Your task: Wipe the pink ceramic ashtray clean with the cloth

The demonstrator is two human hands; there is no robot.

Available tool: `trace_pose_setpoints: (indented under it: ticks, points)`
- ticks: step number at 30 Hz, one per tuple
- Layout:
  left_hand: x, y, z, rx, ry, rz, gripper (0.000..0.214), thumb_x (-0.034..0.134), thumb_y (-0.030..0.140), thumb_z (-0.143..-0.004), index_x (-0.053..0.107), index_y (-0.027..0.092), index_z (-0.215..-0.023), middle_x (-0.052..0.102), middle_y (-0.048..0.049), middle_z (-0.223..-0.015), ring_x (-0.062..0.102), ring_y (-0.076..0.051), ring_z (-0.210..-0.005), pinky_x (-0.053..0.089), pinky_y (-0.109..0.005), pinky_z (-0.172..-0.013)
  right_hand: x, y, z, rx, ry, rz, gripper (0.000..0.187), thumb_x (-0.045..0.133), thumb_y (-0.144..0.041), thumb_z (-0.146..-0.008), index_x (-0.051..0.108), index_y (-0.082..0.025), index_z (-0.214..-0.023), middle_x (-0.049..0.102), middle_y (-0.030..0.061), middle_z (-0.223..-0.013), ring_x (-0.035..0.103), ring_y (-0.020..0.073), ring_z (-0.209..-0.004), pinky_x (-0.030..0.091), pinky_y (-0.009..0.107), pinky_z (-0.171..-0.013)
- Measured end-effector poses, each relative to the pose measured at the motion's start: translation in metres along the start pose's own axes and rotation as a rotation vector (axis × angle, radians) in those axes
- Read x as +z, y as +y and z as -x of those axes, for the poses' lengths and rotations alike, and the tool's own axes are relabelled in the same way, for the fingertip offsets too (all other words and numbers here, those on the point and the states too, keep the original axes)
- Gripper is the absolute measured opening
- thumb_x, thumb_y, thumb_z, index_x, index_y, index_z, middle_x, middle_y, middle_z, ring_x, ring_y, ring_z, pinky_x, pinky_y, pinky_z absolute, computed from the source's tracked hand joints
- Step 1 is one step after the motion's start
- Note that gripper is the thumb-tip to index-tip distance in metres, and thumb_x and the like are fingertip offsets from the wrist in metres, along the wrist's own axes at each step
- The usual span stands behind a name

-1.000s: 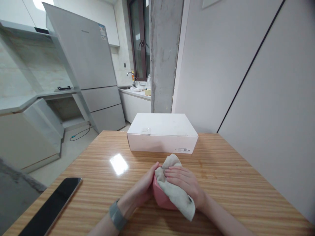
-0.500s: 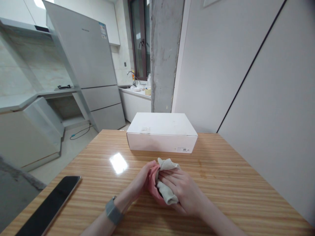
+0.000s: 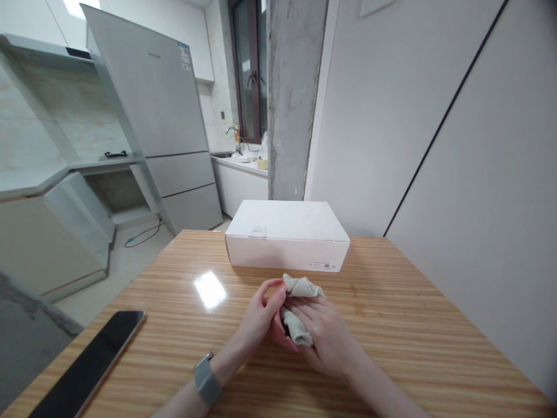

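A pink, hollow thing with a dark inside [image 3: 282, 335] is between my hands over the table's near middle; its exact kind is hard to make out, as my fingers cover much of it. My left hand [image 3: 257, 313], a grey watch on its wrist, is closed on its left and far edge, thumb and fingers pinched together. A light grey cloth [image 3: 301, 287] is bunched at its opening. My right hand [image 3: 324, 334] is pressed round this cloth, fingers pointing into the opening. The cloth sticks out above and below the fingers.
Beyond my hands, a closed white box [image 3: 287, 253] lies on the wooden table [image 3: 413, 325]. A black phone [image 3: 91, 363] rests near the left edge. A fridge [image 3: 152, 104], a sink counter and a wall stand behind.
My left hand has shifted slightly right and up along the pink thing's edge, its thumb now nearer the cloth. The pink thing and cloth have turned a little, and less pink shows.
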State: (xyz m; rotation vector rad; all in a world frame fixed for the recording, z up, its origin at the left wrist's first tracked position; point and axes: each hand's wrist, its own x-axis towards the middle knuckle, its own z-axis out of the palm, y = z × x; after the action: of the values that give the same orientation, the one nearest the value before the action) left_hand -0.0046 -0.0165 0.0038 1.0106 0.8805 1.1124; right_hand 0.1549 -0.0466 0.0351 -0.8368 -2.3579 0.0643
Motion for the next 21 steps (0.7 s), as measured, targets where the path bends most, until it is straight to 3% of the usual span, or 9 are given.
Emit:
trace_pose_setpoints:
  ticks: [3, 6, 8, 13, 21]
  points:
    - [0.002, 0.0, 0.002, -0.018, -0.048, 0.047, 0.06, 0.074, 0.046, -0.071, 0.057, 0.018, -0.121, 0.069, -0.0031, -0.086, 0.058, -0.016, -0.074, 0.041, -0.025, -0.067, -0.001, 0.003, 0.001, -0.003, 0.04, 0.072, 0.04, 0.043, -0.03, -0.086, 0.06, -0.009, -0.116, 0.069, 0.0187, -0.114, 0.062, 0.0313, -0.11, 0.046, 0.047, -0.097]
    - [-0.003, 0.003, 0.002, -0.106, -0.153, 0.082, 0.049, 0.065, 0.055, -0.077, 0.068, 0.014, -0.104, 0.069, -0.0067, -0.087, 0.059, -0.018, -0.079, 0.043, -0.028, -0.071, -0.002, 0.009, 0.005, -0.088, 0.011, 0.095, 0.044, 0.043, -0.031, -0.083, 0.06, -0.007, -0.117, 0.07, 0.0194, -0.114, 0.064, 0.0317, -0.108, 0.047, 0.047, -0.097]
    - [-0.009, 0.007, 0.001, -0.164, -0.19, 0.053, 0.055, 0.054, 0.063, -0.08, 0.07, 0.012, -0.094, 0.069, -0.0081, -0.085, 0.059, -0.02, -0.082, 0.043, -0.03, -0.075, 0.0, 0.013, 0.007, -0.153, -0.013, 0.093, 0.047, 0.043, -0.03, -0.081, 0.059, -0.007, -0.119, 0.07, 0.0194, -0.113, 0.065, 0.0306, -0.107, 0.047, 0.045, -0.097]
    - [-0.02, 0.014, -0.004, -0.132, -0.12, -0.186, 0.044, 0.068, 0.056, -0.072, 0.065, 0.013, -0.081, 0.062, -0.0013, -0.072, 0.053, -0.015, -0.07, 0.04, -0.027, -0.068, 0.007, 0.011, 0.008, -0.206, -0.034, 0.048, 0.049, 0.043, -0.031, -0.081, 0.059, -0.007, -0.12, 0.07, 0.0191, -0.113, 0.065, 0.0295, -0.108, 0.047, 0.044, -0.099]
    - [-0.006, -0.005, 0.0, -0.09, -0.035, -0.116, 0.044, 0.072, 0.054, -0.068, 0.05, 0.019, -0.082, 0.054, 0.004, -0.066, 0.047, -0.01, -0.058, 0.031, -0.021, -0.053, 0.002, 0.018, 0.005, -0.069, 0.01, 0.07, 0.043, 0.045, -0.032, -0.083, 0.062, -0.011, -0.116, 0.071, 0.0167, -0.114, 0.064, 0.0315, -0.108, 0.049, 0.048, -0.094]
